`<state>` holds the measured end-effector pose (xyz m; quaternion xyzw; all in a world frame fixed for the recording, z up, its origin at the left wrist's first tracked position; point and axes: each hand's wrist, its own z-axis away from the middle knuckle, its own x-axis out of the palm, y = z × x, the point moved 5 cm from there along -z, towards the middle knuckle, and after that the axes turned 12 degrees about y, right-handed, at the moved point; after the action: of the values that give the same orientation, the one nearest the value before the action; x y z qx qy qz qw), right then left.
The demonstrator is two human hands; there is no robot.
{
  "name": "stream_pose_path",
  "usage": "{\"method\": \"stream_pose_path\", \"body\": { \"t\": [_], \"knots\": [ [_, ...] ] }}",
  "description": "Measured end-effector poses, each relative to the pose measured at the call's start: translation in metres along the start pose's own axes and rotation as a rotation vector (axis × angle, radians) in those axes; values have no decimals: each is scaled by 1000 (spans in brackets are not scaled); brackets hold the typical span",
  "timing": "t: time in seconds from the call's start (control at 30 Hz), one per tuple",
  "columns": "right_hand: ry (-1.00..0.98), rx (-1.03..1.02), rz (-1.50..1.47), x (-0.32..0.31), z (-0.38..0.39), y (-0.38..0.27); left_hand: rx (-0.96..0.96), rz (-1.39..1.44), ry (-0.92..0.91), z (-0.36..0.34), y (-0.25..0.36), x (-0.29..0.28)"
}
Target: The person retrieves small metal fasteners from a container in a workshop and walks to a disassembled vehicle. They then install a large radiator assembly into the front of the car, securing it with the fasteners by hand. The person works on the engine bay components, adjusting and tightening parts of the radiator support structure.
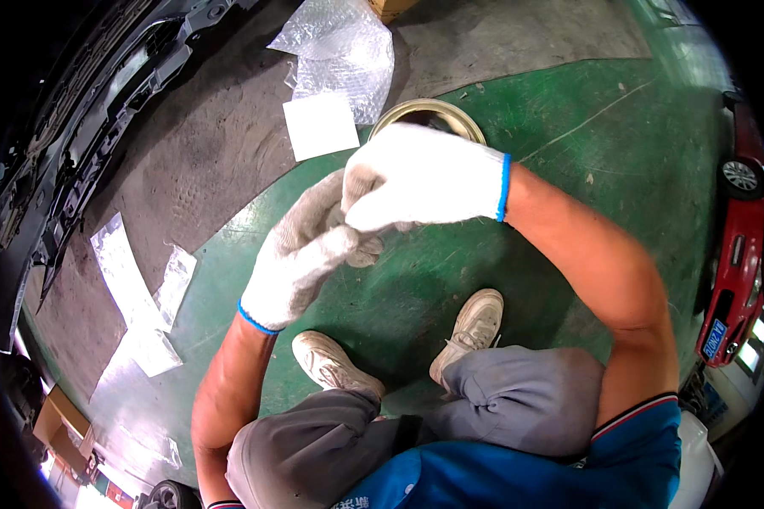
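The right hand [424, 176], in a white knitted cotton work glove with a blue cuff band, was closed in a pinch over the fingertips of the left hand [301, 254], which wore a matching, greyer and more soiled glove. The left hand's fingers were loosely curled and held nothing apart from the glove itself; the right hand's thumb and fingers gripped the fabric at the left fingertips, both hands raised in front of the person above the floor.

In descending order of size, the surroundings were: the green painted concrete floor [569, 144]; a black moulded car bumper part [76, 127] lying along the left edge; a red car [738, 254] at the right edge; a crumpled sheet of clear bubble wrap [344, 47] at the top; several clear plastic bags [132, 288] strewn at the left; a white square paper sheet [320, 125]; and a round, shallow metal tin with a pale rim [463, 114], just behind the right hand.

The glove would probably handle as a light, soft, stretchy fabric with a good grip, best taken at the loose fingertips or at the banded cuff.

The tin was the only container in view. Its interior was largely hidden by the right hand, and its contents could not be told; what little showed appeared dark.
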<state>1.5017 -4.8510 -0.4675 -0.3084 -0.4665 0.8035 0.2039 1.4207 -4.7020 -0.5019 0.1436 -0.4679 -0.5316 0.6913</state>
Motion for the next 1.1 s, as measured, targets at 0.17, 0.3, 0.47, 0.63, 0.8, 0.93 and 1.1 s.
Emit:
{"method": "stream_pose_path", "body": {
  "t": [0.17,0.3,0.47,0.63,0.8,0.93,1.1],
  "knots": [
    [208,-55,326,-53,-2,9,-89,125,116,3,-12,-31],
    [-4,38,971,-33,-13,51,-144,234,262,15,-46,-63],
    [-208,28,1200,23,-26,116,-138,491,117,27,-46,-55],
    [-434,180,1204,29,-25,160,-186,687,-70,29,-38,-47],
    [-143,26,798,2,-17,104,-246,830,-103,30,-46,-50],
    [18,-49,595,-27,-6,68,-208,786,-74,27,-50,-49],
    [220,52,628,-71,7,33,-200,642,28,28,-56,-58]
  ]
}}
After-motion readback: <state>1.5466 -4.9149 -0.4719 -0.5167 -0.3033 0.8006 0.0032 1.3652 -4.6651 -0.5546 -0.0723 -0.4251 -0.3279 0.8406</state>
